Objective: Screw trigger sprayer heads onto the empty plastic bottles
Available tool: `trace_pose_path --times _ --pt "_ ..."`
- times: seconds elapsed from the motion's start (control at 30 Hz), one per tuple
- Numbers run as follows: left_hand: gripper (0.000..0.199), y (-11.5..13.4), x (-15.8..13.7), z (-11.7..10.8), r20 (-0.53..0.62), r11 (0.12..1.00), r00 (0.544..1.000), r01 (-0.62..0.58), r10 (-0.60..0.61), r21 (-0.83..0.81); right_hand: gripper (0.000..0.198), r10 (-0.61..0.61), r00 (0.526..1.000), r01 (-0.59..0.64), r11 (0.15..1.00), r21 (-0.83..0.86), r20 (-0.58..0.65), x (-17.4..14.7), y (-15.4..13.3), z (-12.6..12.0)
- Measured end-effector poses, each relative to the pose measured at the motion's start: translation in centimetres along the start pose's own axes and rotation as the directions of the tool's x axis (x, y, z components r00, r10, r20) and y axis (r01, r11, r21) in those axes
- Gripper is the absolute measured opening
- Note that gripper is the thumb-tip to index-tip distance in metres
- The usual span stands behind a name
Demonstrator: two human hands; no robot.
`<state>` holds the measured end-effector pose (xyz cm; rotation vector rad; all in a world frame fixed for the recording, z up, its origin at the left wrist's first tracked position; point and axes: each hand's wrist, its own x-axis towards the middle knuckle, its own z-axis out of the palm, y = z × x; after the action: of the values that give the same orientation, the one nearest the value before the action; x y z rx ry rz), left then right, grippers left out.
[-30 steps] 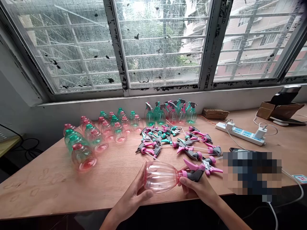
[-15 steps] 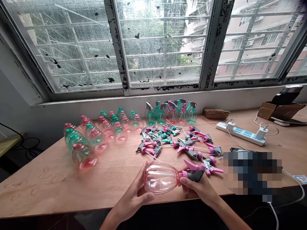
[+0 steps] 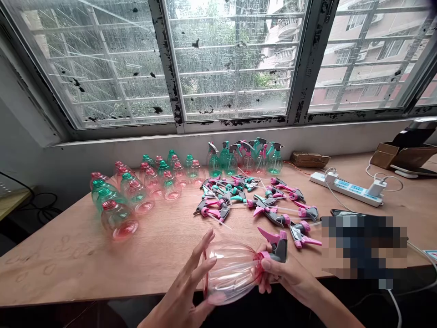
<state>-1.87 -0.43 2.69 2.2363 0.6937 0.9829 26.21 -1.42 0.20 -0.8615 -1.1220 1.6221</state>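
Note:
A clear pink spray bottle [image 3: 232, 269] lies sideways above the table's front edge, its base to the left. My right hand [image 3: 283, 273] pinches its neck, just below the pink collar of a grey-and-pink trigger head [image 3: 278, 246] that sits on the bottle. Around the base, my left hand [image 3: 191, 278] is open with fingers spread; the thumb is at the lower edge, and whether it presses there I cannot tell. Beyond my hands lie several loose trigger heads [image 3: 269, 212] in pink, green and grey, with thin tubes.
Several pink and green bottles without heads [image 3: 119, 221] stand at the left. Bottles with heads [image 3: 232, 161] stand by the window wall. A power strip [image 3: 346, 187], a brown box [image 3: 310, 159] and a blurred dark object [image 3: 362, 246] are on the right.
The bottle has come closer and lower, and its trigger head has turned more upright. My left hand's fingers have loosened and spread from the base. My right hand still grips the neck.

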Motion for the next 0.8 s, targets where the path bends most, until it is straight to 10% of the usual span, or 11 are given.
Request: trace_pose_path --times 0.1,0.23,0.33,0.57,0.7,0.8 --pt "0.114 0.6 -0.2 -0.1 -0.034 0.972 0.988 0.144 -0.153 -0.185 0.032 -0.183 0.982 0.165 0.945 -0.282 -0.040 -0.9 -0.5 0.2" --pt "0.088 0.7 0.1 -0.3 -0.009 0.885 0.936 0.329 -0.351 -0.330 0.024 -0.462 0.886 0.354 0.724 -0.592 -0.035 -1.9 -0.6 0.2" --pt "0.074 0.5 0.3 -0.6 0.034 0.889 0.920 0.387 -0.391 -0.244 0.024 -0.411 0.909 0.298 0.758 -0.580 -0.070 -1.7 -0.5 0.0" --pt "0.079 0.8 -0.1 0.6 -0.112 0.996 0.990 0.087 -0.084 0.022 0.036 -0.176 0.981 0.166 0.979 -0.122 -0.079 -0.7 -0.5 -0.1" --pt "0.106 1.1 -0.2 1.1 -0.108 0.962 0.966 0.214 -0.234 -0.167 0.027 -0.287 0.948 0.220 0.903 -0.369 -0.136 -1.5 -0.7 -0.1" --pt "0.087 0.8 0.0 1.0 -0.050 0.957 0.963 0.257 -0.265 -0.132 0.025 -0.291 0.947 0.193 0.853 -0.485 -0.137 -1.9 -0.7 0.0"
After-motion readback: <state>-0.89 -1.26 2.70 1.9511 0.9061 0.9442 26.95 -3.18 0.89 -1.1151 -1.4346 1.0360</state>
